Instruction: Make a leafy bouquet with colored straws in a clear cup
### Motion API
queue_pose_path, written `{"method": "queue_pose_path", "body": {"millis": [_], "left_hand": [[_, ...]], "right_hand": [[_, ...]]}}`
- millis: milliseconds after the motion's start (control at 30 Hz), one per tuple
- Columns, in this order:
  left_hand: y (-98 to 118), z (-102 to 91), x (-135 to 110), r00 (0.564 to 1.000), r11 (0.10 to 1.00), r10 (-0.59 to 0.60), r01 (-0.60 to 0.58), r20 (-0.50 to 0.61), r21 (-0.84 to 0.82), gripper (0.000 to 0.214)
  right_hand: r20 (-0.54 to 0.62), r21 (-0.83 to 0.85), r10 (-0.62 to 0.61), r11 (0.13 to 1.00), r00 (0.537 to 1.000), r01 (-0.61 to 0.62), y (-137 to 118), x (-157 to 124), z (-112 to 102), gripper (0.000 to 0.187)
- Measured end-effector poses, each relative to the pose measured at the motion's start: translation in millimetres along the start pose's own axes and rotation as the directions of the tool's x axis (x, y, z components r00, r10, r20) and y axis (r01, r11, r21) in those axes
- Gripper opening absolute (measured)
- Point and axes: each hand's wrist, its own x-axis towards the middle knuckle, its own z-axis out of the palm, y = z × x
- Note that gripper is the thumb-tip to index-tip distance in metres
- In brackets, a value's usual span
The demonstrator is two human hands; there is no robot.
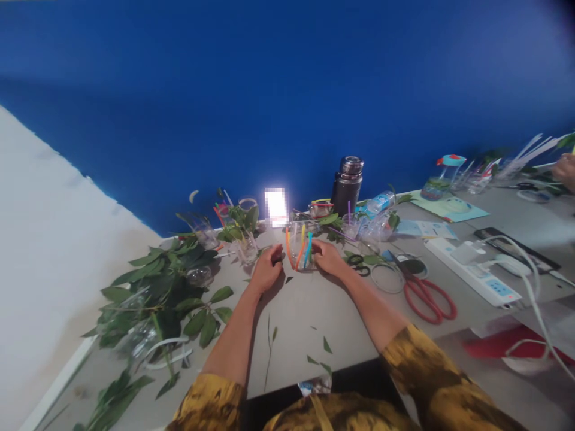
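Observation:
A clear plastic cup (pixel 300 244) stands on the grey table (pixel 296 311) with orange, yellow and blue straws in it. My right hand (pixel 327 257) rests against the cup's right side, fingers curled toward it. My left hand (pixel 266 269) lies just left of the cup with its fingers bent together over something small and dark, perhaps a leaf bit. Both forearms stretch out from yellow patterned sleeves.
Leafy branches (pixel 166 293) pile up on the left among clear cups. Red-handled scissors (pixel 424 293), black scissors (pixel 359 263), a power strip (pixel 476 269) with cables, a dark flask (pixel 347 184) and a water bottle (pixel 377 203) lie right. Another person's hand (pixel 563 170) shows far right.

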Motion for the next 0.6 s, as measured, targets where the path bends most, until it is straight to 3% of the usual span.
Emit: {"method": "queue_pose_path", "body": {"millis": [100,200,333,433,600], "left_hand": [[-4,-2.1,3,0.994,0.998,-0.057,0.053,-0.093,-0.042,0.046],[-1,-5.1,5,0.975,0.997,-0.061,0.051,-0.215,-0.052,0.030],[9,-7.2,2,0.946,0.996,-0.078,0.060,-0.315,-0.066,0.026],[15,-5.9,-2,0.947,0.986,-0.128,0.088,-0.296,-0.144,0.030],[21,-3.4,-6,0.957,0.991,-0.122,0.100,-0.263,-0.093,0.029]], "right_hand": [[-0.149,0.071,0.156,0.987,0.977,-0.147,9,5,1,0.056],[-0.253,0.293,0.341,0.919,0.906,-0.264,16,11,0,0.060],[-0.271,0.625,0.511,0.738,0.816,-0.254,17,21,-5,0.069],[-0.242,0.749,0.575,0.622,0.782,-0.226,12,29,-8,0.069],[-0.234,0.791,0.608,0.573,0.759,-0.215,12,37,-8,0.064]]}}
